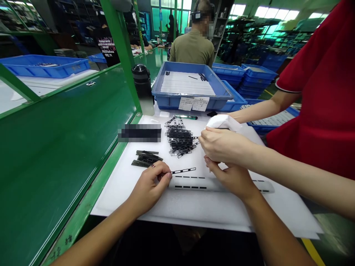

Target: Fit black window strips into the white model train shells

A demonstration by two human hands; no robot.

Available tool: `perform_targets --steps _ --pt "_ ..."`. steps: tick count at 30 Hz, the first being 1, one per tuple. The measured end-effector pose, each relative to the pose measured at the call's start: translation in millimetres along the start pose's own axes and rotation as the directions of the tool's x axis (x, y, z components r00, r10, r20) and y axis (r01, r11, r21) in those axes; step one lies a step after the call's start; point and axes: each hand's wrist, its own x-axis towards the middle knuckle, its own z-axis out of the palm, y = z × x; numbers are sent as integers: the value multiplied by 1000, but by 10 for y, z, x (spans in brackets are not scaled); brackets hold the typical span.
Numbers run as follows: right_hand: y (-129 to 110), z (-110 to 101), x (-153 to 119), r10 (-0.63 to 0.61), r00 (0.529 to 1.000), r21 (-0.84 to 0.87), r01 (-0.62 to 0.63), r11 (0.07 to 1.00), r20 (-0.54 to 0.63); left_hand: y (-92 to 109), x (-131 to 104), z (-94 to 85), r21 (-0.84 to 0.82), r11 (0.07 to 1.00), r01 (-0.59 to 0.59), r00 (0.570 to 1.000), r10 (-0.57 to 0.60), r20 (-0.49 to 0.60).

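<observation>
My left hand (154, 184) pinches one end of a thin black strip frame (184, 171) with a row of rectangular openings. The strip extends rightward above a translucent white sheet (191, 182) that bears rows of short black bars. On the right, my right hand (233, 179) is over that sheet, its thumb showing; a co-worker's hand (222, 144) covers most of its fingers, so whether it holds anything is hidden. A heap of similar black strip frames (180, 138) lies beyond my hands. Dark flat strips (145, 158) are piled just past my left hand.
At the back of the white work surface (116, 199) stand a blue tray (191, 99) and a dark bottle (142, 88). A green-handled tool (185, 117) lies before the tray. The co-worker's red sleeve (307, 55) and arms reach in from the right. A green post (122, 48) rises at left.
</observation>
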Motion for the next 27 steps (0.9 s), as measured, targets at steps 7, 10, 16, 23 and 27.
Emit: perform_targets --steps 7,10,16,23,27 --pt "15 23 -2 -97 991 -66 92 994 -88 -11 9 -6 -2 1000 2 1000 -2 3" --pt "10 19 -6 -230 972 -117 223 968 -49 -13 8 -1 -4 1000 3 1000 -3 6" --pt "22 -50 -58 -310 951 -236 302 924 4 -7 15 3 -1 1000 8 1000 -8 4" --pt "78 -59 -94 -203 977 -330 213 919 65 -14 14 -3 -13 1000 2 1000 -2 4" --pt "116 -27 -107 -126 987 -309 151 939 98 -7 2 2 -16 1000 5 1000 -4 9"
